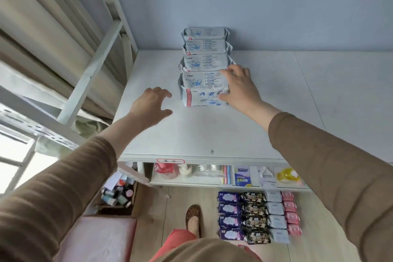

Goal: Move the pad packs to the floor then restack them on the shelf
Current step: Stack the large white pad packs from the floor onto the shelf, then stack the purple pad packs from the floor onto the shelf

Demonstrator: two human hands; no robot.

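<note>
Several white-and-blue pad packs (205,49) stand in a row on the white top shelf (212,130), running back to the wall. The front pad pack (202,99) shows blue letters and a red stripe. My right hand (239,85) is at the right end of the two nearest packs, fingers curled over the second pack (200,80) and thumb on the face of the front pack. My left hand (148,104) hovers just left of the front pack with spread, loosely bent fingers, touching nothing. More pad packs (258,217) lie in rows on the floor.
The floor packs form purple, black, white and pink columns beside my foot (193,217). A lower shelf (212,183) holds bottles and small boxes. A cardboard box of bottles (119,195) sits at the lower left. A metal rack frame (91,66) rises on the left.
</note>
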